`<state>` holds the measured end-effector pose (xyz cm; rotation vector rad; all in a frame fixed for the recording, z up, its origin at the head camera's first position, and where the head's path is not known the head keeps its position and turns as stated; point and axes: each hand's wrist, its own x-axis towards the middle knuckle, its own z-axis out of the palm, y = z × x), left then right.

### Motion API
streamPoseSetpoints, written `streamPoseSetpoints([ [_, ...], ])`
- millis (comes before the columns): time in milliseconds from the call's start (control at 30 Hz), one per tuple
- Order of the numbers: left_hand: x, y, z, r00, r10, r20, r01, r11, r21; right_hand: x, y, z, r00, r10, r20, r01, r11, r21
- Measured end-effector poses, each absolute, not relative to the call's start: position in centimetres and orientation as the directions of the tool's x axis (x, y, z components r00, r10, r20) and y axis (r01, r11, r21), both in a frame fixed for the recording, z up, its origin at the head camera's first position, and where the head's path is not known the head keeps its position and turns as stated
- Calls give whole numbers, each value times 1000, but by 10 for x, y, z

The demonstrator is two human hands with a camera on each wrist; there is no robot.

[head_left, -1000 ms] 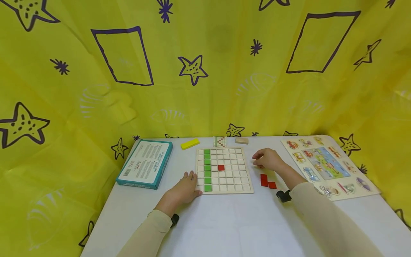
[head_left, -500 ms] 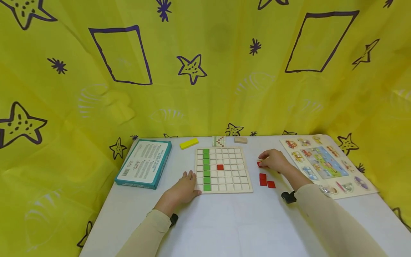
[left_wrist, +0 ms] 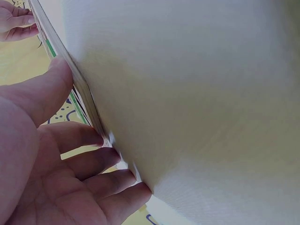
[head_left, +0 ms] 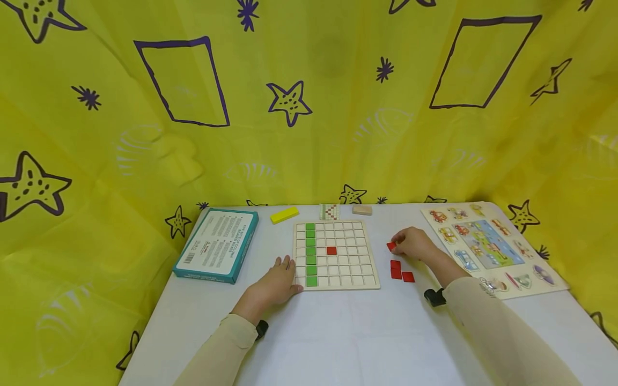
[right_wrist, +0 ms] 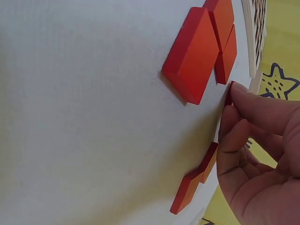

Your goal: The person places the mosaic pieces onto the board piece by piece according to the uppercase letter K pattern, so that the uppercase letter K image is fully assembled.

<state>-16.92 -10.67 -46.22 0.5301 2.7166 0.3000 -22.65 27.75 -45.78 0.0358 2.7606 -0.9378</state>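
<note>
My right hand [head_left: 413,243] pinches a small red square tile [head_left: 390,246] between thumb and fingers, low over the table to the right of the wooden grid board [head_left: 350,241]. Just nearer to me lie three more red tiles [head_left: 395,269]. The right wrist view also has two red tiles [right_wrist: 188,190] beside the hand, hidden from the head view. On the board, green tiles [head_left: 311,251] fill much of one column, and one red tile [head_left: 331,251] sits near the middle. My left hand [head_left: 275,282] rests at the board's near left corner, fingers extended, thumb touching the edge.
A teal box [head_left: 217,245] lies at the left. Along the back are a yellow block [head_left: 285,215], a pattern card [head_left: 329,212] and a plain wooden block [head_left: 362,210]. A picture puzzle board [head_left: 497,281] lies on the right. Yellow printed cloth [head_left: 328,161] surrounds the table.
My right hand has moved slightly right and down, and its fingers have come together on a red tile, which now shows at the fingertips. The left hand keeps its place at the board.
</note>
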Motion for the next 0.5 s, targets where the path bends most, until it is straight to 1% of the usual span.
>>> streamPoseSetpoints([
  [233, -169, -107, -463, -865, 407, -293, 330, 902, 278, -228, 276, -459, -975, -57, -214, 82, 805, -588],
  [367, -169, -107, -463, -866, 404, -296, 325, 903, 282, -227, 275, -460, -983, -64, -172, 48, 815, -578],
  [500, -169, -106, -463, -866, 399, -301, 319, 905, 281, -226, 274, -461, -989, -82, -126, 9, 805, -593],
])
